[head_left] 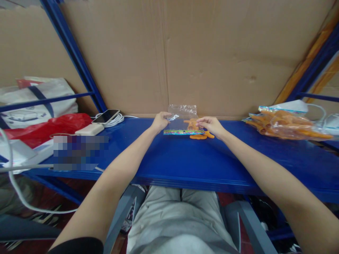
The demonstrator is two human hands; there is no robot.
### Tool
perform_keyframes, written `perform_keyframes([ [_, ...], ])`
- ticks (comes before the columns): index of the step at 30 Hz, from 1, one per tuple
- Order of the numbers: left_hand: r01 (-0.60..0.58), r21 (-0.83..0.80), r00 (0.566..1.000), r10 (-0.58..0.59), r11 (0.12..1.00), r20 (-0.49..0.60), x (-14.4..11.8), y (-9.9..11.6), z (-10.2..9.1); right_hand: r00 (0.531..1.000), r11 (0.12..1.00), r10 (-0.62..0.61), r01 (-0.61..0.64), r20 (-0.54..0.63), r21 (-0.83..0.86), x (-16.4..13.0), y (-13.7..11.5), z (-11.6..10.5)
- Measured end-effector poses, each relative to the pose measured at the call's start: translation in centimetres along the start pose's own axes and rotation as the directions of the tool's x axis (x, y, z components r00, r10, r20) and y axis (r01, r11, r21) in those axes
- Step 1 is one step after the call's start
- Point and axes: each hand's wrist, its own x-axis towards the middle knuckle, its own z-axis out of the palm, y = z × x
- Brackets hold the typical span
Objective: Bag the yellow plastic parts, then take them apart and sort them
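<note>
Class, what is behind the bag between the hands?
Cardboard and the blue table show through the bag. Its printed strip covers whatever is behind it; whether the upper orange piece is inside is unclear.

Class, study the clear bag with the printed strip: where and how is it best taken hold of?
Probably pinch the clear bag by its left edge, coming from the left, where the left hand is. The film looks thin and limp, so a fingertip pinch suits it; the right hand and an orange piece occupy its right side.

Free room before plastic bag point(181, 122), cardboard wall point(201, 53) behind
</note>
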Motion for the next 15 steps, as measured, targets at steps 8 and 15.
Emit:
perform_keyframes([
  [8, 0.003, 0.183, 0.993, 0.019, 0.983, -0.119, 0.9, 2.9, -3.1, 0.969, 0.978, -0.168, 0.187, 0.183, -0.089, -1.0, -0.5, 1.4],
  [15, 0.072, 0.742, 0.982, 0.083, 0.666, -0.169, 3.2, 2.3, -9.5, 0.918, 0.898, -0.27, 0.349, 0.291, -0.267, -1.4, 0.7, 2.8],
])
